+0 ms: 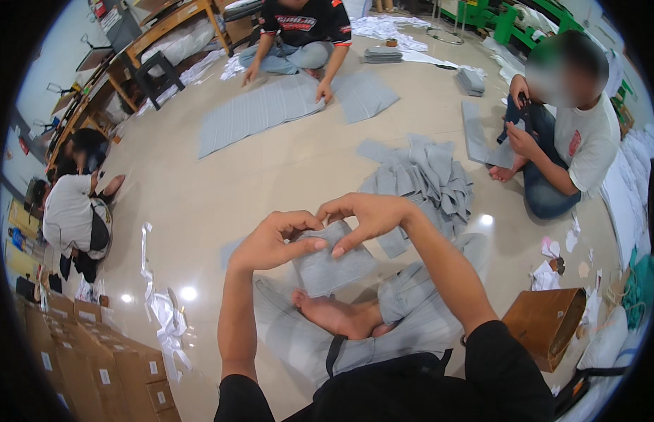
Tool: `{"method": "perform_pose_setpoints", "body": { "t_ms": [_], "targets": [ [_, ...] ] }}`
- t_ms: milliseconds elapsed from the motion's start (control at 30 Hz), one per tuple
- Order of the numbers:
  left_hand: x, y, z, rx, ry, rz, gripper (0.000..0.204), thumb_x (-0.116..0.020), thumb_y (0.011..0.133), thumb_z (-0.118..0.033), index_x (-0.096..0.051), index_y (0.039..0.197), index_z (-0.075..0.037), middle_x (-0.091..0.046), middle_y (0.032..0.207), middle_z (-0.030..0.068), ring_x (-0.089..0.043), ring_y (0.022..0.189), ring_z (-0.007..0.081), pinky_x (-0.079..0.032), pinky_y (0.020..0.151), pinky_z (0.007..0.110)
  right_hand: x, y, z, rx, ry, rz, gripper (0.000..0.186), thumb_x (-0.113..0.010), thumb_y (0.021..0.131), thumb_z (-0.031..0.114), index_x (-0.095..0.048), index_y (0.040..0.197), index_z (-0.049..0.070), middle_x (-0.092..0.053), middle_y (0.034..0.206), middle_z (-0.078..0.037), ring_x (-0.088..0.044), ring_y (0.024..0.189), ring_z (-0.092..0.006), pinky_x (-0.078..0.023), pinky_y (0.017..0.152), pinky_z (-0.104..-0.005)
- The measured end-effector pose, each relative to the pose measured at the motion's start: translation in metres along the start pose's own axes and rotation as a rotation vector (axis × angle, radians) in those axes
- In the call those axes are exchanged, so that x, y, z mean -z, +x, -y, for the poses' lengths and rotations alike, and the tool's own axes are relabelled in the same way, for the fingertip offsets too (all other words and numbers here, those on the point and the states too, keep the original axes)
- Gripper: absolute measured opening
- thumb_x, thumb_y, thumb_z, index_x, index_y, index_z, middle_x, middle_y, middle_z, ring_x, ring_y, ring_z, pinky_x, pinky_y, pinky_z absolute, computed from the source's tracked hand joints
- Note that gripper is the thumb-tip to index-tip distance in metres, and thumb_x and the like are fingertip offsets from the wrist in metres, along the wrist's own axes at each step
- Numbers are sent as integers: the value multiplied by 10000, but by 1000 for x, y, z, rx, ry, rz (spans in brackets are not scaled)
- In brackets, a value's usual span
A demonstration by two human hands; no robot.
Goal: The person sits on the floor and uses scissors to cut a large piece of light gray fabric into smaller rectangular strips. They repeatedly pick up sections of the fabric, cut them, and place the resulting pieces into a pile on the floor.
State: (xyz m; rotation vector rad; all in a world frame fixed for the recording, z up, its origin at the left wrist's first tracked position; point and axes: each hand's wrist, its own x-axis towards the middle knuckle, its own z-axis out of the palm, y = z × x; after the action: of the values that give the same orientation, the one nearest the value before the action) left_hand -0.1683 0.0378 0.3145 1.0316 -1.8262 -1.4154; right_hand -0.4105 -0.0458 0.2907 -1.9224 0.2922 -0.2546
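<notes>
Sitting on the floor [221, 176], the person holds a grey cloth piece [332, 267]. Left hand [274, 241] and right hand [369, 214] have their fingers [320, 245] clamped on its top edge. A grey fabric pile [425, 179] lies just beyond.

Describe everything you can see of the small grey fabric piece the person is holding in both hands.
The grey fabric piece is a small, roughly rectangular cut of ribbed-looking knit cloth, plain grey. It is held above the person's lap, slightly tilted, its lower part hanging free over the crossed legs. The left hand pinches its upper left edge; the right hand grips the upper right, fingers curled over the top.
</notes>
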Motion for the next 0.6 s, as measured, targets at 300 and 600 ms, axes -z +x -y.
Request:
{"method": "perform_pose_setpoints", "body": {
  "t_ms": [300, 600],
  "targets": [
    [14, -42, 32, 139, -183, -15, 279, -796, 908, -182, -693, 1081, 11, -715, 939, 25, -626, 852, 72, -502, 755, 257, 21, -13, 31, -152, -39, -180, 336, -853, 833, 311, -731, 953, 22, -675, 786, 6, -580, 746, -72, -450, 651, -260],
    [-57, -13, 135, 270, 102, 345, 469, -827, 867, -407, -731, 989, 35, -709, 849, 70, -632, 763, 100, -500, 673, 260, 60, -29, 50, -55, -47, -485, 222, -805, 891, 208, -723, 888, 2, -693, 824, 24, -589, 780, -35, -443, 677, -218]
  ]
}}
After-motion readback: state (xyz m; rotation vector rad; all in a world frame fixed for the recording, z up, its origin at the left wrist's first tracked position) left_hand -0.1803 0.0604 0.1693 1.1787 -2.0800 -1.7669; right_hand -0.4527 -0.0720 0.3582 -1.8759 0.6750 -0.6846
